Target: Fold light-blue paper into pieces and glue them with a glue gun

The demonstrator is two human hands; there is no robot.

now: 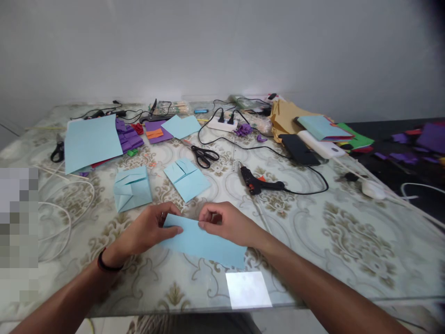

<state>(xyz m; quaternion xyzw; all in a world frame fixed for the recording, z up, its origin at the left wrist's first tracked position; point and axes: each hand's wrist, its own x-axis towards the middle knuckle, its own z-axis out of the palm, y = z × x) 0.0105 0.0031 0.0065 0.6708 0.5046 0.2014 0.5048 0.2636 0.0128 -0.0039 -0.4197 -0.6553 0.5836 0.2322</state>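
A light blue paper strip (208, 246) lies slantwise over the patterned tabletop near its front. Its upper left end is pinched by my left hand (151, 229), thumb on top. My right hand (225, 222) grips the strip's upper edge with thumb and curled fingers. Beyond my left hand stands a folded blue paper piece (132, 189). Another folded blue piece (187, 180) with a slit lies flat behind the strip. Nearer the table's front edge is a white square (248, 290), apart from both hands.
Black-handled scissors (205, 156) and a glue gun (259, 182) with its cord lie beyond my hands. Large blue sheets (92, 143) and purple strips (128, 136) are at back left. A power strip (222, 123), phone (299, 149) and brown paper (288, 116) sit farther back. White cables loop at left.
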